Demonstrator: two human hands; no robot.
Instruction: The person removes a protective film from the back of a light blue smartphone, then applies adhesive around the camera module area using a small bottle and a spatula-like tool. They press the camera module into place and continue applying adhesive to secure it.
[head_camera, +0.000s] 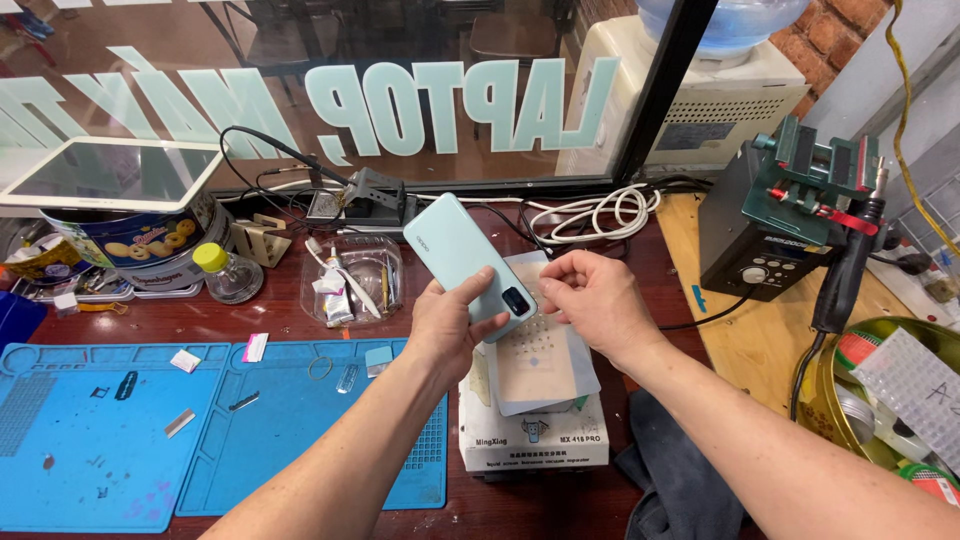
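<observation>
A pale mint-green smartphone (458, 250) is held back side up above the workbench, its dark camera block toward me. My left hand (447, 330) grips it from below at the camera end, thumb across the back. My right hand (592, 300) hovers just right of the phone's camera corner with fingertips pinched together; what they pinch, if anything, is too small to tell. Beneath both hands a white box-shaped device (535, 440) carries a flat translucent sheet (545, 375).
Two blue work mats (300, 440) with small parts lie at the left. A clear tub of tools (350, 280), a small yellow-capped bottle (225, 272), a biscuit tin with a tablet on it (130, 235), a hot-air station (760, 240), cables (600, 212) and a glass pane stand behind.
</observation>
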